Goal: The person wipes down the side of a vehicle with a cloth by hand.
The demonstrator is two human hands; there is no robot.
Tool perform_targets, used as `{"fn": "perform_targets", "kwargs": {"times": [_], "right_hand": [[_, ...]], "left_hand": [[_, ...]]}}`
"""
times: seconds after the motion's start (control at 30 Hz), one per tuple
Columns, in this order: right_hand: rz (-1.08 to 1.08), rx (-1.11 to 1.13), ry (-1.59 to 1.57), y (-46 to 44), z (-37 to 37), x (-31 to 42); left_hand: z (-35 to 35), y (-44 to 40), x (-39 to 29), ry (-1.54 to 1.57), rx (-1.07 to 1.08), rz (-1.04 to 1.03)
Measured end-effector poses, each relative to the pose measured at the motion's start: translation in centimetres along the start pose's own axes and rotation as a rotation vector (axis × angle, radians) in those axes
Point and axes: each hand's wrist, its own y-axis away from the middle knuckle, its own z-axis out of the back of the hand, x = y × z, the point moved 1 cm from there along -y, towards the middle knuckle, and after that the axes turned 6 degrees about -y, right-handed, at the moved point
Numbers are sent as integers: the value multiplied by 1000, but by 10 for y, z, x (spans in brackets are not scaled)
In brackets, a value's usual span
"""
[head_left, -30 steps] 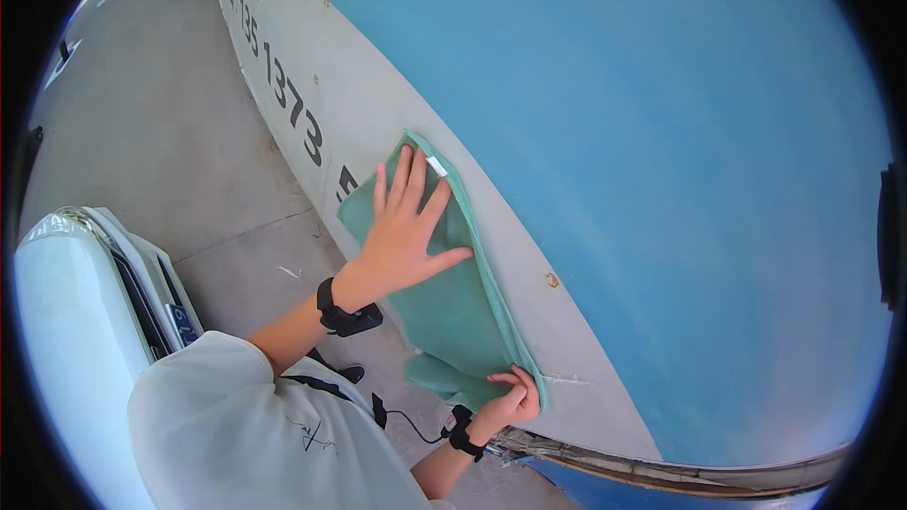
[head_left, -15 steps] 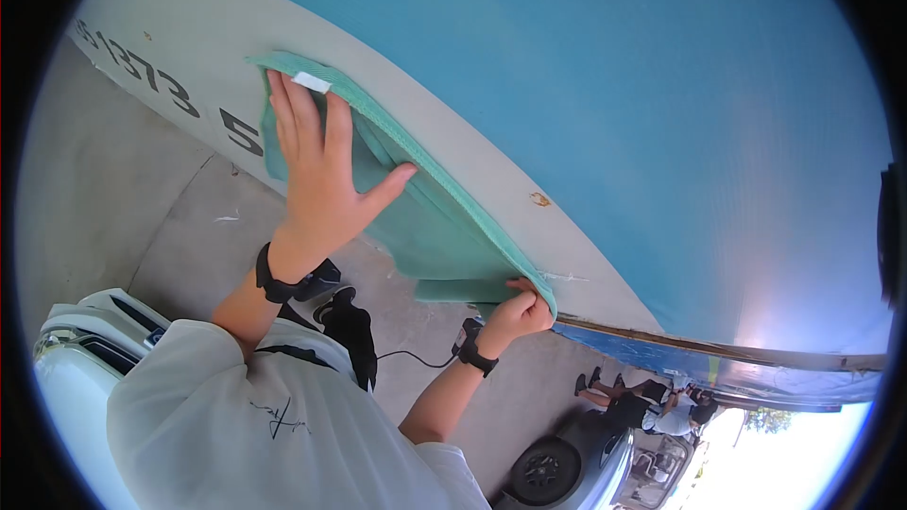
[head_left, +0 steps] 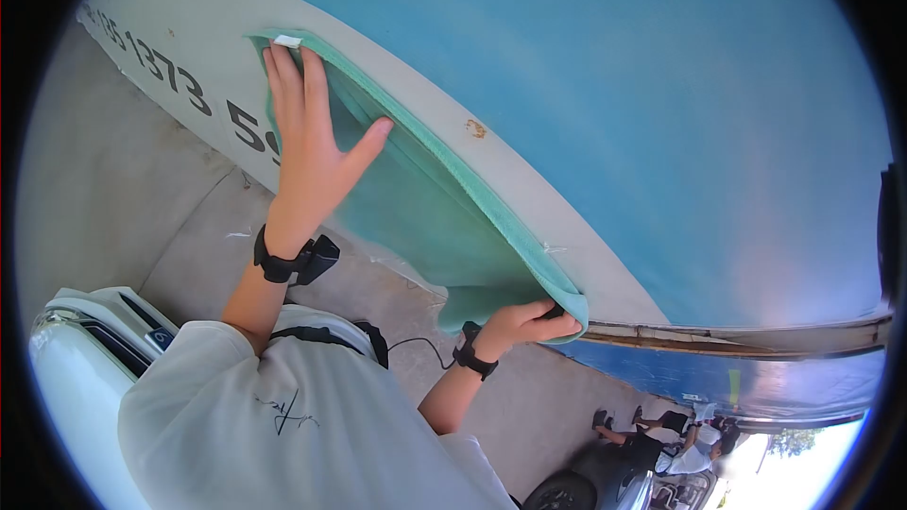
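Note:
A green cloth [head_left: 416, 217] with a white tag [head_left: 286, 41] near its upper left corner lies stretched along a wall's white band [head_left: 416, 99]. My left hand [head_left: 312, 123] presses flat on the cloth's upper left part, fingers straight and thumb spread. At the lower right corner, my right hand [head_left: 529, 326] has its fingers bent around the cloth's edge. The cloth's lower edge hangs loose and wavy between the two hands. Each wrist wears a black strap with a small device.
Black printed digits [head_left: 170, 76] run along the white band, below a large blue surface [head_left: 605, 113]. A white vehicle [head_left: 85, 368] stands at lower left and a dark car [head_left: 605, 477] at lower right. Other people [head_left: 675, 439] are farther off on the concrete floor [head_left: 198, 189].
My right hand has moved down and right with its corner, drawing the cloth's edge longer. My left hand has shifted slightly up and left in view, still flat. The view has also shifted.

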Motion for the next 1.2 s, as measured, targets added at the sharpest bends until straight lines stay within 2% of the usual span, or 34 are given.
{"fn": "perform_targets", "kwargs": {"times": [0.07, 0.2, 0.3, 0.4, 0.5, 0.6, 0.73, 1.03, 1.2], "right_hand": [[-77, 53, -78, 10, -2, -7], [1, 53, -11, -23, -9, 23], [-53, 31, -136, -65, -14, 53], [58, -31, -153, -81, -20, 53], [72, 37, -102, -58, -24, 28], [52, 106, -134, 0, -33, -2], [11, 192, -88, 46, -36, -15], [62, -44, -103, -35, -30, 15], [35, 214, -111, 38, -31, -14]], "left_hand": [[-1, -1, -1, 30, -19, -3], [-3, -12, -10, 98, -76, 33], [-15, -35, -12, 72, -212, -52], [-21, -44, -15, 88, -329, -81], [-38, -32, -12, 101, -412, -70], [-61, 7, 2, 5, -384, -38], [-69, 22, 11, -39, -400, -136], [-53, -15, -26, 88, -483, -36], [-60, 3, -27, 74, -443, -62]]}}
